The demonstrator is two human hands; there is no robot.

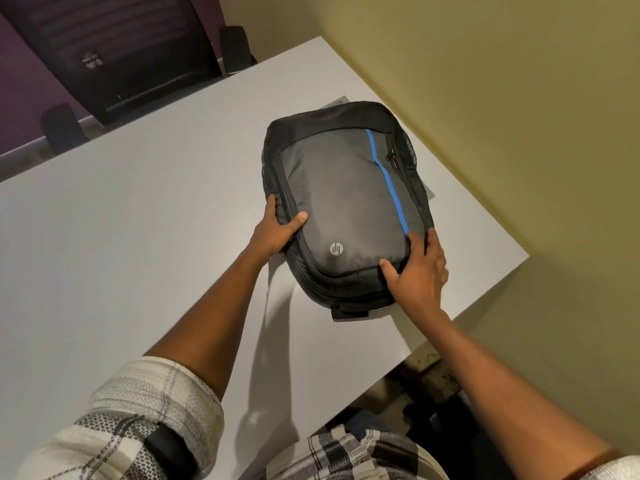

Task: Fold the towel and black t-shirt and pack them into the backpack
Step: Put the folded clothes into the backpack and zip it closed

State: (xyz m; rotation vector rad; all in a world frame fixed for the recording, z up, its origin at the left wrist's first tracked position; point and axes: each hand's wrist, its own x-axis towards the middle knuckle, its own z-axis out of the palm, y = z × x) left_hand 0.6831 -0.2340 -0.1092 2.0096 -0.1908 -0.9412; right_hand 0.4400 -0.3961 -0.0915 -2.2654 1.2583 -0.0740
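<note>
Both hands on the backpack (pixel 346 202), which lies flat, front panel up, near the right edge of the white counter (pixel 138 220). Left hand (pixel 277 228) grips the bag's left side, thumb on top of the grey panel, fingers wrapped round the edge. Right hand (pixel 420 268) clasps the near right corner, fingers spread and curled over it. Both forearms extended, plaid sleeves (pixel 138 410) rolled. Black chair (pixel 114 53) behind the counter.
</note>
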